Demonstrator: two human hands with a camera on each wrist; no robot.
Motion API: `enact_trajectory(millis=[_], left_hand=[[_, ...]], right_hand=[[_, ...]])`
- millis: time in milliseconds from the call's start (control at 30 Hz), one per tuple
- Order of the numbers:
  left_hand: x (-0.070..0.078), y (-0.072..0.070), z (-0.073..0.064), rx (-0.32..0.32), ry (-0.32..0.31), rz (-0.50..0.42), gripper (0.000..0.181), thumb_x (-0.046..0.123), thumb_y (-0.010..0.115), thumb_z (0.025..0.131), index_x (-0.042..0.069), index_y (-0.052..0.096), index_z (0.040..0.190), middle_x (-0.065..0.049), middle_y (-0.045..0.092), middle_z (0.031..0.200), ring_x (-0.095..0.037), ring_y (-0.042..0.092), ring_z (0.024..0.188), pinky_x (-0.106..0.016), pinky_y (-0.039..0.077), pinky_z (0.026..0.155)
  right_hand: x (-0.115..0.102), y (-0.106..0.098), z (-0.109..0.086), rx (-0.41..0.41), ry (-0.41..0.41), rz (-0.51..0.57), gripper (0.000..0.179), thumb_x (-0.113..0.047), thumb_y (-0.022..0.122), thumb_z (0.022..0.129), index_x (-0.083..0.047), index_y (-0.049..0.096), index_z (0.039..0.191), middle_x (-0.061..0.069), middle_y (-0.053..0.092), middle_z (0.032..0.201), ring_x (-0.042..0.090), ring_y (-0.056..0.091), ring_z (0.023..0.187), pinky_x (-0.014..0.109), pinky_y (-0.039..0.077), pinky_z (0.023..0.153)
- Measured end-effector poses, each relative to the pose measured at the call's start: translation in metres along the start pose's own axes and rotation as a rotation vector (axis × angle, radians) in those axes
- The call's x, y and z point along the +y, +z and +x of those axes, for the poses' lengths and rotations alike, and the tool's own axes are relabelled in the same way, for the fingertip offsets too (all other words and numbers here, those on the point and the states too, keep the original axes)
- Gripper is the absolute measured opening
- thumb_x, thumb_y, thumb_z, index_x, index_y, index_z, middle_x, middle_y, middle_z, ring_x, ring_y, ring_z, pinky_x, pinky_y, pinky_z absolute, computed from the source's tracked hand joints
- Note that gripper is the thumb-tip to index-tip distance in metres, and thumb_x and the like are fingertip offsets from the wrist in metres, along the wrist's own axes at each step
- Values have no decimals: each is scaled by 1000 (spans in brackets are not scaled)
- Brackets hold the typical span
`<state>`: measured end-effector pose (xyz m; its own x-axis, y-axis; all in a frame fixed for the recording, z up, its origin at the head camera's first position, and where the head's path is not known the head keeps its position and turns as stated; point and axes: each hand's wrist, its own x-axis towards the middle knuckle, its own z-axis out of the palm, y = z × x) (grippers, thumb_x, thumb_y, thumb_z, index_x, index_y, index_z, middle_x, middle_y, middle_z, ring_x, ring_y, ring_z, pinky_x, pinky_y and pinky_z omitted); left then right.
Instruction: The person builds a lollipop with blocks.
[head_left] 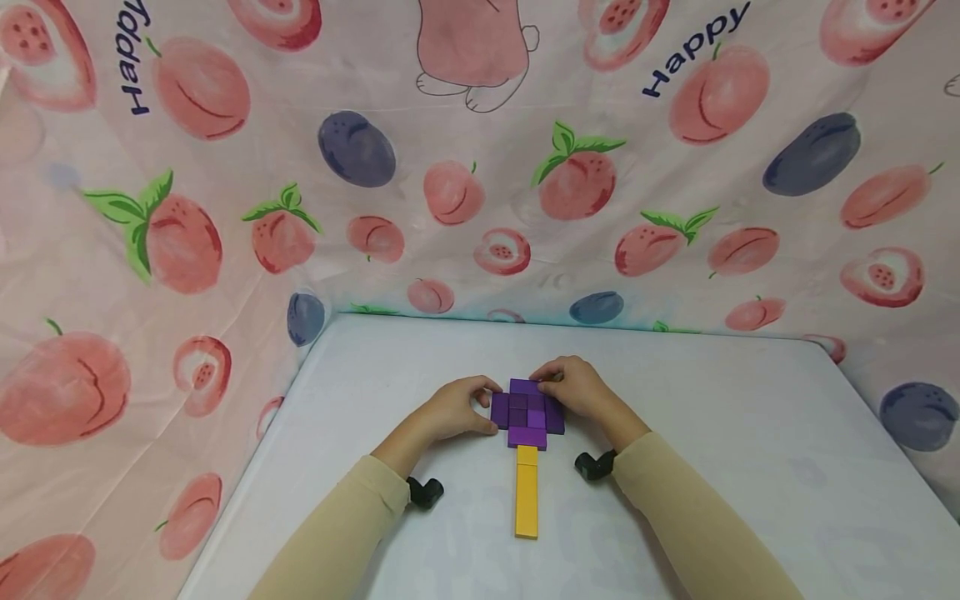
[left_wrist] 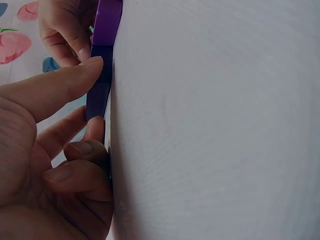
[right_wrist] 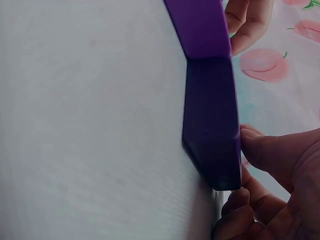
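On the white table, flat purple blocks form a rounded cluster, with small purple squares (head_left: 517,408) in the middle and longer purple pieces around them. My left hand (head_left: 455,408) holds the dark purple block (head_left: 499,411) on the left side, thumb at its near corner and a finger at its far corner. At the back, my right hand (head_left: 577,386) pinches the right end of the far purple block (head_left: 522,387) between thumb and finger. Beside that hand lies the right-side dark purple block (right_wrist: 210,97). A brighter purple block (head_left: 527,437) closes the near side.
A yellow strip of two pieces (head_left: 527,500) runs from the cluster's near side toward me. Black wrist devices (head_left: 426,493) stick out inward from both sleeves. Behind the white table (head_left: 712,400) hangs a fruit-print cloth (head_left: 420,125), which also covers the left side.
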<state>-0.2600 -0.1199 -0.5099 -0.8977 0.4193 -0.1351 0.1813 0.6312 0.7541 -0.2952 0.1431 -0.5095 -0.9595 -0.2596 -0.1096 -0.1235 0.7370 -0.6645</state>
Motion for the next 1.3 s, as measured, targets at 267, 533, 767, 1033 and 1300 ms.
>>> enact_trajectory(millis=[267,533,767,1033,1300], left_hand=[[4,-1,-1,-2,-2,1,61,20,96,77,22,69,132,3,64,103,-19,57,102,-41,45,96],[6,-1,0,-5,-5,-2,63,20,96,77,22,69,133,3,64,103,-20,57,102,-41,45,96],[5,0,0,-6,3,1,65,21,96,76,22,69,135,3,64,103,-20,57,103,-42,45,97],[6,-1,2,-10,4,12,70,20,95,77,22,67,141,3,63,102,-20,57,104,-42,45,99],[6,-1,-1,-24,-10,50,75,21,96,77,22,65,145,4,62,103,-20,56,106,-43,45,101]], right_hand=[[-1,-3,-2,9,3,9,21,-15,71,103,-18,83,120,7,77,118,26,65,109,50,54,102],[1,-5,-4,26,-8,8,22,-15,71,103,-18,82,122,7,76,119,26,64,109,49,55,100],[0,-8,-9,32,12,20,24,-15,69,104,-18,80,125,7,75,119,26,62,106,47,55,97],[2,-11,-16,49,11,9,25,-15,69,103,-18,80,126,7,75,117,25,61,103,44,54,93],[9,-11,-26,66,0,8,26,-13,68,103,-19,79,125,6,75,117,24,63,104,46,54,94]])
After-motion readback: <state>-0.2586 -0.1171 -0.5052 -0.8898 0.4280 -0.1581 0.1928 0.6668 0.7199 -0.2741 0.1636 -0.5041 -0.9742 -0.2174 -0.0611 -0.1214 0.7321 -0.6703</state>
